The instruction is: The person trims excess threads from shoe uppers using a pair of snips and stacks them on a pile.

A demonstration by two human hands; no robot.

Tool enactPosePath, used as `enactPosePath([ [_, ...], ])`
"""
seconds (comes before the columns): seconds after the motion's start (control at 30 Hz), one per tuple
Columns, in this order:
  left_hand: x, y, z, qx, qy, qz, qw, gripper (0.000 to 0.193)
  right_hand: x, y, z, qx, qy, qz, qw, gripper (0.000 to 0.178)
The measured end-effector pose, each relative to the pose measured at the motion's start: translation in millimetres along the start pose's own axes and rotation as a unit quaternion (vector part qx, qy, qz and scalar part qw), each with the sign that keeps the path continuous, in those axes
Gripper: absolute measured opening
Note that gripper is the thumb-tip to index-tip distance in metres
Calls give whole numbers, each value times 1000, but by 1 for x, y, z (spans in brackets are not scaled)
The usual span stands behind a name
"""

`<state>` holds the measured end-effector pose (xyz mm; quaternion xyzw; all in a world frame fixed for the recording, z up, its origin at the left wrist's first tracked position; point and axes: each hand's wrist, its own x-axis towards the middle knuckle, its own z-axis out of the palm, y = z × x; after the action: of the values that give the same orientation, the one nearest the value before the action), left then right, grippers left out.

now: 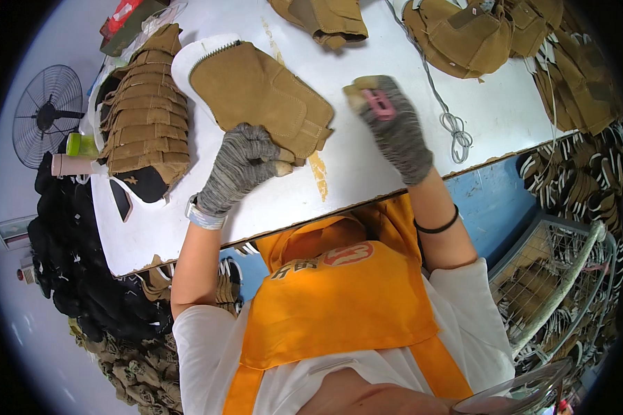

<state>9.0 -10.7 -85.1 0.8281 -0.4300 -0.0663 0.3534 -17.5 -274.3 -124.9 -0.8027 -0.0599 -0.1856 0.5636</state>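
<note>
My left hand (244,164), in a grey knitted glove with bare fingertips, is closed on the lower edge of a tan suede boot upper (256,97). The upper lies flat on the white table, its zipper teeth along the far left edge and a white lining piece showing beyond them. To the right of it my right hand (389,124), gloved the same way, hovers over the table, slightly blurred, with its fingers curled in. A small pink looped thing (379,104) shows at its fingers; its kind is unclear. The right hand is apart from the upper.
A stack of tan uppers (149,117) lies at the left of the white table (256,228). More tan pieces (464,34) lie at the back right, beside a grey cord (455,135). A fan (46,114) stands left; a wire cart (533,290) stands right.
</note>
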Motion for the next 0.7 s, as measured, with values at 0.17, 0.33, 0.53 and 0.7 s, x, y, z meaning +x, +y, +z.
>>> enactPosePath([
  [0.17,-11,-10,7,82,9,9,997,25,2,-4,28,-156,-75,23,985,43],
  [0.33,-27,-9,24,24,405,-175,897,67,-13,-26,28,-64,-18,-25,997,33],
  [0.53,-8,15,18,-434,370,-195,798,80,-20,-21,27,52,17,-73,996,24],
  [0.7,-1,23,35,-321,283,-189,884,66,-20,-51,27,90,-5,-36,995,28],
])
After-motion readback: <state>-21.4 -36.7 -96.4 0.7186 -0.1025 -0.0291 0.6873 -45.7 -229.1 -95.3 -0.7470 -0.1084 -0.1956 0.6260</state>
